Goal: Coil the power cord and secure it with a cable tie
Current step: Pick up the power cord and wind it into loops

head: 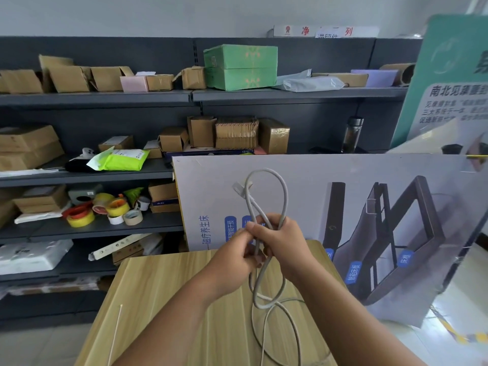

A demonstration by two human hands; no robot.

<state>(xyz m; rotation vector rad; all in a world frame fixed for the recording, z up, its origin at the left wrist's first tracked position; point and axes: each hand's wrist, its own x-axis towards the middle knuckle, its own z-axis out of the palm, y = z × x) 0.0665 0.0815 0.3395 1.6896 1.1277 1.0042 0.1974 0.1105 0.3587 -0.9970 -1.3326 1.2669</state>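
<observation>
Forearms, two, bare, entering from the bottom edge and nearest the lens. Table (pixel 163 291), light wood-grain top, carries everything below; its far edge butts against a large printed carton (pixel 356 196) standing upright behind it. Power cord (pixel 284 196), pale grey, held above the table's middle toward the far edge: one tall loop stands above the hands, a second loop hangs beneath them, and the slack trails over the tabletop toward the near edge and out of view. A small pale tab or plug piece sits near the top left of the upper loop; too blurred to identify. Right hand (pixel 284 243), closed around the gathered strands at the crossing of the loops. Left hand (pixel 232 256), touching the right, fingers pinching the cord just below that crossing. Cable tie (pixel 115 334), thin, white, lying loose near the table's near-left corner, well apart from both hands, not yet used. Risks, as judged: the coil is only partly formed, so relaxing either grip would let the stiff loops spring apart; the trailing slack may twist or snag at the table edge as it is drawn in; reaching for the distant tie leaves one hand holding the bundle, and uneven loops could slip free before cinching.
</observation>
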